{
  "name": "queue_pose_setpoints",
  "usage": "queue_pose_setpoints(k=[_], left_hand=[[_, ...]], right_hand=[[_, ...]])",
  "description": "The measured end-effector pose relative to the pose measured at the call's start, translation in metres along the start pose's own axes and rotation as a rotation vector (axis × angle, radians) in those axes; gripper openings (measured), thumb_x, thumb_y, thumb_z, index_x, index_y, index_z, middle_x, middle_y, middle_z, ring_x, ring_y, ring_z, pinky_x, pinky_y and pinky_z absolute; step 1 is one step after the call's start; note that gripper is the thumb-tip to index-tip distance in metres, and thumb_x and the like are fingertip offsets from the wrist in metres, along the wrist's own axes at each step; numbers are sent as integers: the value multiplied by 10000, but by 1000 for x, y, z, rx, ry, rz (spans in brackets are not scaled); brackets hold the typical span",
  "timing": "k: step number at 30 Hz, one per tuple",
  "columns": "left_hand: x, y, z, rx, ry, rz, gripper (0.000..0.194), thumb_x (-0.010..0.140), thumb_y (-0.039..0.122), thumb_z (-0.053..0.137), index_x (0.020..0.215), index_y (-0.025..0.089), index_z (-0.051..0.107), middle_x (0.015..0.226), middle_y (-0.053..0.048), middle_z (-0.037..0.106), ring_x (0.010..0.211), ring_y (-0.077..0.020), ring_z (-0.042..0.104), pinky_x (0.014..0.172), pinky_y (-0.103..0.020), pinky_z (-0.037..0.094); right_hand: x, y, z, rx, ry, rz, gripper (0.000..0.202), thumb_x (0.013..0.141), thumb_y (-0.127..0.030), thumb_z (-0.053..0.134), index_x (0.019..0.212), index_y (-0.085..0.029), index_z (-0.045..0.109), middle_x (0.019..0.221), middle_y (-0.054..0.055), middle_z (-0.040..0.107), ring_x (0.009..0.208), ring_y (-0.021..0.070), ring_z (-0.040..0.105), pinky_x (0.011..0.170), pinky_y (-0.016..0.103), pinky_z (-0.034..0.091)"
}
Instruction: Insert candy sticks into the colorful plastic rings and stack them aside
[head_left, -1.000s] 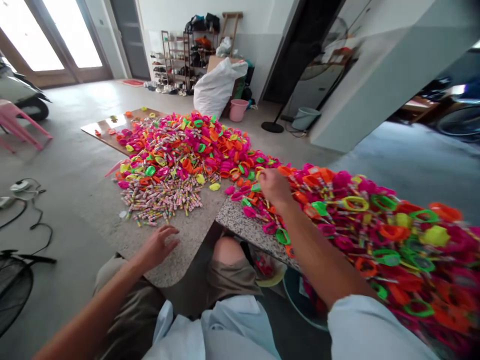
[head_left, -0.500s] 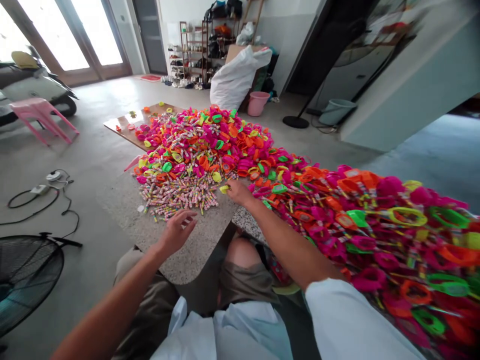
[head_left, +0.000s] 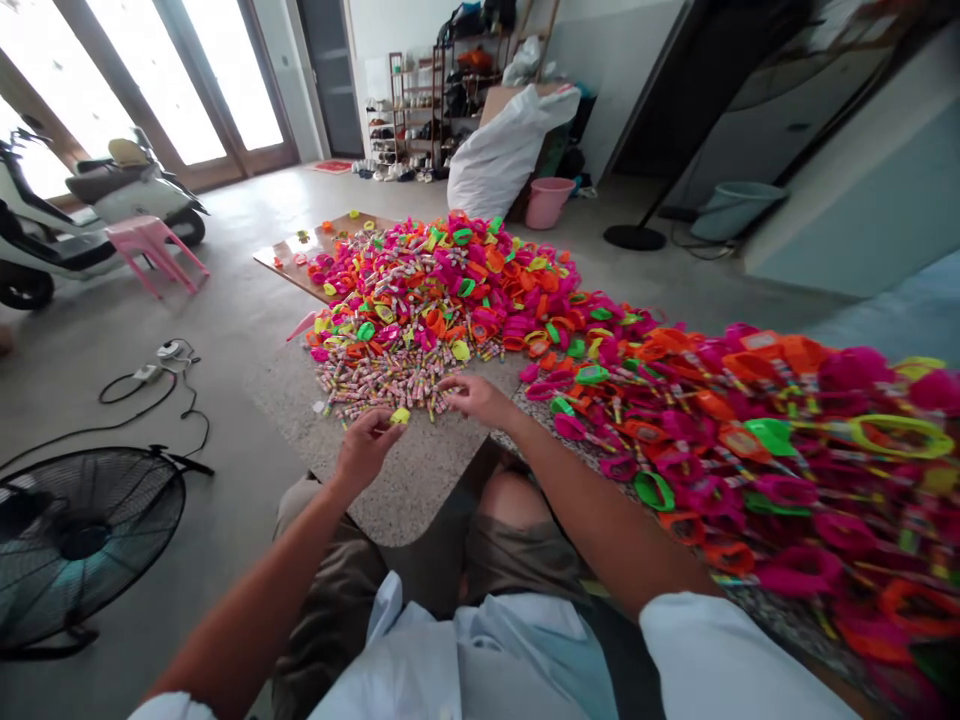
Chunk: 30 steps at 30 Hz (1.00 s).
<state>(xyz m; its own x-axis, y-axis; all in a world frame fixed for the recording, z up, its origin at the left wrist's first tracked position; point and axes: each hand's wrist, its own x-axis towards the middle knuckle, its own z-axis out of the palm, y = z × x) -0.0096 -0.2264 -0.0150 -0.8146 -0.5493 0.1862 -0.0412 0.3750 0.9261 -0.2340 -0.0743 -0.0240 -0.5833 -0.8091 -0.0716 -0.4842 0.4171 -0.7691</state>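
Note:
My left hand (head_left: pixel 366 450) pinches a small yellow plastic piece (head_left: pixel 400 415) above the speckled stone table (head_left: pixel 405 490). To its right, my right hand (head_left: pixel 476 398) has thumb and forefinger close together at the edge of a pile of small printed candy tubes (head_left: pixel 375 382); anything between those fingers is too small to make out. Behind the tubes rises a heap of pink, orange, green and yellow plastic watch-like rings (head_left: pixel 517 285). More rings with tubes attached (head_left: pixel 720 440) cover the surface along my right side.
A black fan (head_left: pixel 82 540) and a cable with a power strip (head_left: pixel 148 372) are on the floor at left. Farther off are a pink stool (head_left: pixel 146 240), a scooter (head_left: pixel 142 185), a white sack (head_left: pixel 499 150), a pink bucket (head_left: pixel 549 203) and a shoe rack (head_left: pixel 412 110).
The yellow piece has passed from my right hand to my left, which has closed on it. My right hand is now nearer the tubes. The view has turned a little left.

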Motion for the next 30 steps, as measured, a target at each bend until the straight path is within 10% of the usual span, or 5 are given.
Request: queue_pose_setpoints(k=[6, 18, 25, 30], left_hand=[[-18, -11, -18, -116, -52, -178, 477, 802, 637, 782, 784, 190, 615, 606, 41, 548, 566, -107, 492, 563, -227, 405], [-27, 12, -29, -172, 15, -100, 459, 837, 624, 765, 912, 174, 713, 702, 13, 577, 618, -111, 523, 586, -235, 479], [-40, 43, -20, -55, 17, 123, 337, 955, 512, 693, 1044, 188, 725, 1051, -73, 692, 864, -154, 647, 697, -238, 553], [-47, 65, -16, 26, -18, 276, 263, 1004, 430, 663, 1077, 181, 709, 1138, -101, 697, 934, -161, 674, 781, -262, 572]], right_hand=[[35, 19, -6, -268, 96, 266, 346, 930, -403, 644, 711, -168, 772, 752, 96, 754, 794, 224, 705, 774, 282, 516], [11, -7, 6, -281, 167, 285, 179, 861, -304, 648, 783, -165, 729, 758, 90, 737, 802, 219, 714, 719, 271, 516], [-81, -94, 25, 821, 156, -57, 329, 828, -522, 742, 922, -218, 659, 748, -7, 707, 544, 138, 609, 483, 244, 490], [-111, -129, 38, 973, 228, -83, 317, 785, -490, 802, 899, -228, 662, 684, -20, 706, 503, 131, 594, 453, 245, 488]])
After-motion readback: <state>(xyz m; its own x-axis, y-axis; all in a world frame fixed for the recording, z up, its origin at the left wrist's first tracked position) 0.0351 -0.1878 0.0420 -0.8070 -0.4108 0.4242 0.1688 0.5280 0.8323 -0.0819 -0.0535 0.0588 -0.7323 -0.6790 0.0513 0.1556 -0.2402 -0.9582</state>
